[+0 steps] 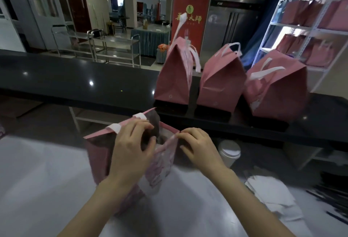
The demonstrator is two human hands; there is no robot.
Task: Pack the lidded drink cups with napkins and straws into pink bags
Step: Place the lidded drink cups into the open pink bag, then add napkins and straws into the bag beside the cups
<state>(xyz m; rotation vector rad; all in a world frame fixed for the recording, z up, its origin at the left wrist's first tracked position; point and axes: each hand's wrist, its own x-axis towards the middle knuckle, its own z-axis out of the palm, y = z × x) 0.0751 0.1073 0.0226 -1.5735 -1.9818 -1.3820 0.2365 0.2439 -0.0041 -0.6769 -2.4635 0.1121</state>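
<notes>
Pink bag (99, 157) stands upright on pale worktop (37, 189), near its far edge, centre of view. Mouth open. White handles (115, 128) sit on its far-left rim. Inside is dark; contents can't be made out.

L hand (131, 150): fingers curled over the left rim into the mouth, gripping the bag wall. R hand (199, 148): thumb + forefinger pinch the right rim corner, other fingers curled beneath. Both hands on same bag, mouth spread betw. them.

Lidded cup (230, 151), white lid, upright just right of R hand, by worktop's far edge, apart from the bag. Napkins (269, 195): white pile toward worktop's right edge, nearer the camera than the cup. Straws (333, 201): dark thin sticks beside napkins at far right, blurred.

Raised black ledge (75, 78) runs behind the worktop. On its right part, 3 closed pink bags in a row: left bag (173, 78), mid bag (220, 82), right bag (276, 90). Tops folded shut, white handles up. Right bag tilted. Small gap betw. left + mid; mid + right close, contact can't tell.

Bkgd: white shelf rack (310, 29) at right w/ shelved pink bags (329, 16); red banner (190, 20); steel carts (114, 48).
</notes>
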